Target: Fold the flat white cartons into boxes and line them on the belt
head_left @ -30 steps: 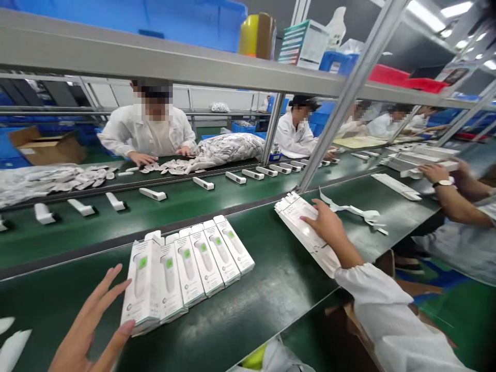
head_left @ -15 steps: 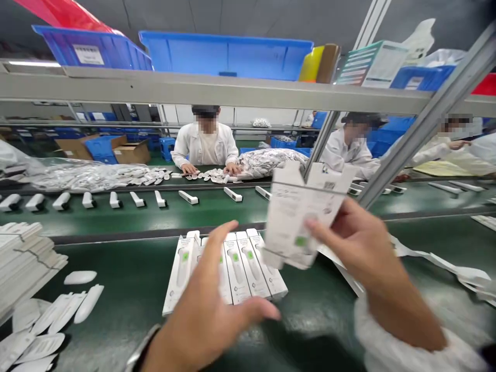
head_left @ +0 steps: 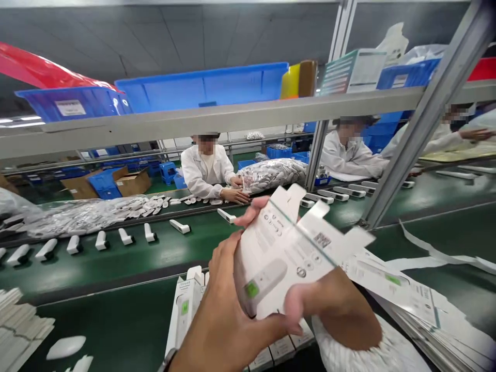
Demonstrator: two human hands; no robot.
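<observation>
From the head view, grasping a white thermometer carton [head_left: 267,232] aloft over the green bench [head_left: 116,330], tilted, end flaps poking out toward the upper right, printed with a green-screened thermometer and a QR code. Gripping its left side with the left hand [head_left: 228,310], thumb along the bottom; pinching its near lower edge with the right hand [head_left: 325,297], just past a gathered white cuff [head_left: 356,349]. Cannot tell how far either hand's fingers reach behind the panels. Below and behind, partly hidden by hands, a row of cartons [head_left: 181,307]; near the right forearm, a pile of flat cartons [head_left: 411,294] and pale strips [head_left: 442,260]. At far left, stacked pale sheets [head_left: 23,328] and a loose white piece [head_left: 65,347]. Beyond, white thermometers [head_left: 180,226] spaced along a green conveyor [head_left: 135,258]; across it, a white-coated co-worker [head_left: 205,168], both hands at a bag of white parts [head_left: 275,173].
</observation>
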